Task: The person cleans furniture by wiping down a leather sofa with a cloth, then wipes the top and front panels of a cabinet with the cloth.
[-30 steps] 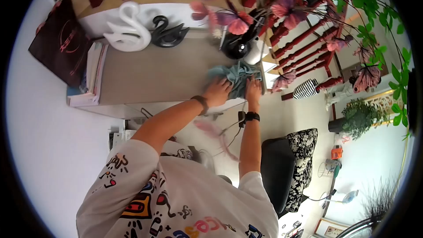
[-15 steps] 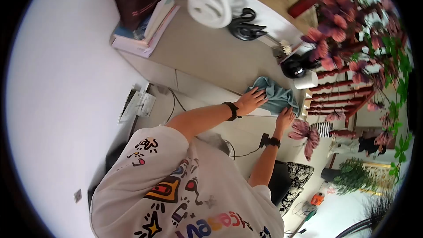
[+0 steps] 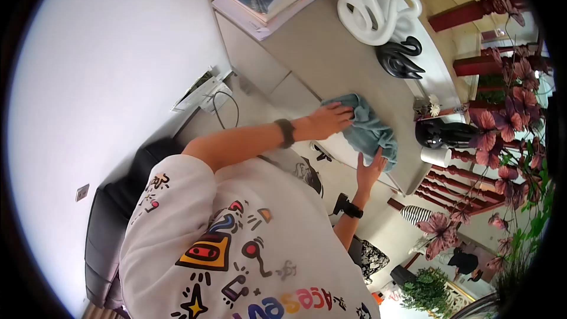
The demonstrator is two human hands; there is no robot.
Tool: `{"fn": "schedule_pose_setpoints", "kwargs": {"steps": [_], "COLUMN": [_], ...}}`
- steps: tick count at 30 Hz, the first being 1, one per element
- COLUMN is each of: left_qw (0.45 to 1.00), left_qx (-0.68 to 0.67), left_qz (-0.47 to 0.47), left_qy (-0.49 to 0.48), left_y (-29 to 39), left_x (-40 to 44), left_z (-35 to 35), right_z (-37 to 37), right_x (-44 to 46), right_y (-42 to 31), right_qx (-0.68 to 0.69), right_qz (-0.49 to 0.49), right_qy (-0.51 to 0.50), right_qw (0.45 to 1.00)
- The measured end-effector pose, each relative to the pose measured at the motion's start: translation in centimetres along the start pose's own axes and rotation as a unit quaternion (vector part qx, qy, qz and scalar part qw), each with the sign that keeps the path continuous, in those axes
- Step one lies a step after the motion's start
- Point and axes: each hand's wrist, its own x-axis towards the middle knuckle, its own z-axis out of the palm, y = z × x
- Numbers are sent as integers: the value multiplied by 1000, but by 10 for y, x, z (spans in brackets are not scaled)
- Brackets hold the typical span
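Cloth (image 3: 367, 130), teal, one piece, lay rumpled on the cabinet top (image 3: 295, 56), along the front edge near the corner. Left hand (image 3: 326, 121) was open, fingers extended over one end of the cloth, not clenched. Right hand (image 3: 370, 171) was open too, thumb wide of the fingers, fingertips touching the other end. Count: two hands, one cloth, two swan figurines, i.e. one white swan figurine (image 3: 378, 20) and one black swan figurine (image 3: 400, 60), plus one white cylinder (image 3: 436, 157) near the corner and one stack of books and folders (image 3: 269, 9) at the far end. Left arm bent at the elbow, forearm reaching across to the edge; right forearm reached forward, elbow out of sight. Each wrist wore a black band.
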Motion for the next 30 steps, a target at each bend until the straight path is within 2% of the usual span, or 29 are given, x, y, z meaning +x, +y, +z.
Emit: {"fn": "schedule_pose_setpoints", "kwargs": {"steps": [4,7,10,13,17,20,25,29,30], "left_qw": [997,989,980,972,966,962,962,965,962], "left_qx": [10,58,92,91,113,125,117,121,114], "left_qz": [-80,-123,-161,-203,-220,-239,-247,-230,-232], "left_qy": [19,56,76,70,74,41,-15,-47,-91], "left_y": [-43,-79,-108,-126,-132,-125,-120,-116,-115], "left_x": [-28,-54,-72,-81,-80,-76,-73,-69,-62], "left_z": [-32,-55,-85,-104,-109,-107,-119,-121,-122], "right_z": [14,18,29,45,65,75,77,57,50], "right_x": [29,57,83,111,132,135,128,109,103], "right_y": [-56,-101,-142,-179,-224,-245,-238,-221,-215], "right_qx": [18,65,64,89,81,92,119,150,163], "right_qz": [-78,-149,-237,-282,-298,-301,-311,-281,-258], "right_qy": [-43,-119,-92,-79,-86,-66,-29,-63,-77], "right_qw": [996,979,965,952,947,947,943,946,949]}}
